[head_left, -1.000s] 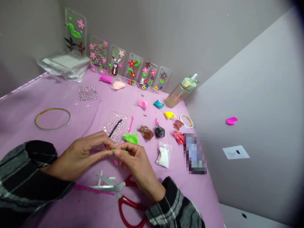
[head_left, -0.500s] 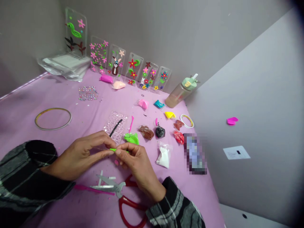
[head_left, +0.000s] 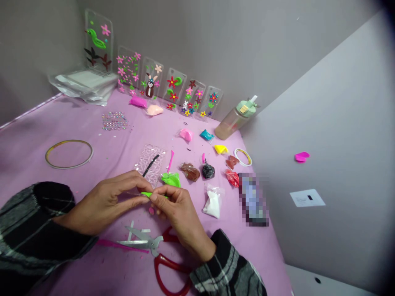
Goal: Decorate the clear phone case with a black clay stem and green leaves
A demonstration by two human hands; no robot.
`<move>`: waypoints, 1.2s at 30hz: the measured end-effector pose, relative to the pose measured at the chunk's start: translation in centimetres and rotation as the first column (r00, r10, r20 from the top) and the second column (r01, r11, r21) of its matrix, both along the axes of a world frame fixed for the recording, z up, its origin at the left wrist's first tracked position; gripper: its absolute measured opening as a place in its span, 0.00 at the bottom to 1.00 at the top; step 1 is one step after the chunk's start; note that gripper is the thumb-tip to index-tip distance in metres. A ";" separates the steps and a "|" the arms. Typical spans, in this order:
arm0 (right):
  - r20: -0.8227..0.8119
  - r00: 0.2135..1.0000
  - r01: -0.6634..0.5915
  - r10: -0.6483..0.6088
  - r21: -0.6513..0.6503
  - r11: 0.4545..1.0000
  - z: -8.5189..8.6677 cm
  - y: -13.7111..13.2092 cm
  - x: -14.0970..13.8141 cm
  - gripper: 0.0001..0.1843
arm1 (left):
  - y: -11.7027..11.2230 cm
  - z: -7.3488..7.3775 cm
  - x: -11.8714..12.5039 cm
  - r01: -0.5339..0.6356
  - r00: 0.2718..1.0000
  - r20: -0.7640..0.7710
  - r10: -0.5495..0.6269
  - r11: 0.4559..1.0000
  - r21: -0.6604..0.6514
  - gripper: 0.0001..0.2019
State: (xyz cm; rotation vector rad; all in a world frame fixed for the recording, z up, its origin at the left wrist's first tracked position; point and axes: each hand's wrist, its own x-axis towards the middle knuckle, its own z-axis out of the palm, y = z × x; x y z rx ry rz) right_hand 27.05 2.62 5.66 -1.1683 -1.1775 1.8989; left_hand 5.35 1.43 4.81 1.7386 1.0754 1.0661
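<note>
Between the fingertips of my left hand [head_left: 114, 197] and my right hand [head_left: 173, 205] is a small strip of bright green modelling clay [head_left: 146, 194]. Both hands pinch it, thumb against forefinger, and the right fingers cover one end. Just beyond them a green clay packet [head_left: 170, 179] lies on the table. A clear patterned phone case [head_left: 151, 162] with a black clay strip [head_left: 150, 165] across it sits past my left fingertips. Open scissors with red handles [head_left: 159, 269] rest below my hands, crossing a pink tool [head_left: 132, 248].
Clay packets lie to the right: brown [head_left: 190, 172], black [head_left: 208, 171], white [head_left: 212, 204], red [head_left: 232, 178]. A phone [head_left: 253, 201], blurred out, is near the right edge. A bottle [head_left: 234, 121] and decorated cases [head_left: 173, 86] stand at the back. A hoop [head_left: 69, 167] lies left.
A little more of the green clay shows between my fingertips. Both hands stay in nearly the same place; everything else is unmoved.
</note>
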 end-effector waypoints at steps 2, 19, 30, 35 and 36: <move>-0.018 1.000 -0.003 0.003 0.002 1.000 -0.1 0.0 0.0 0.27 | 0.0 0.0 0.0 0.000 1.000 -0.008 0.000 1.000 -0.006 0.05; -0.021 0.990 0.143 -0.142 0.074 0.987 0.2 -0.2 -0.6 0.19 | -0.1 0.4 0.0 -0.096 0.995 -0.023 0.096 0.995 -0.016 0.05; -0.038 0.990 0.139 -0.136 0.085 0.987 0.2 -0.3 -0.7 0.19 | -0.2 0.2 0.0 -0.090 0.996 -0.019 0.090 0.996 -0.027 0.04; -0.008 0.992 0.123 -0.122 0.134 0.983 0.2 -0.4 -0.6 0.18 | -0.2 0.1 0.1 -0.085 0.996 -0.021 0.084 0.995 -0.053 0.04; -0.006 0.993 0.122 -0.122 0.135 0.983 0.2 -0.4 -0.6 0.18 | -0.2 0.1 0.1 -0.084 0.996 -0.020 0.083 0.995 -0.050 0.04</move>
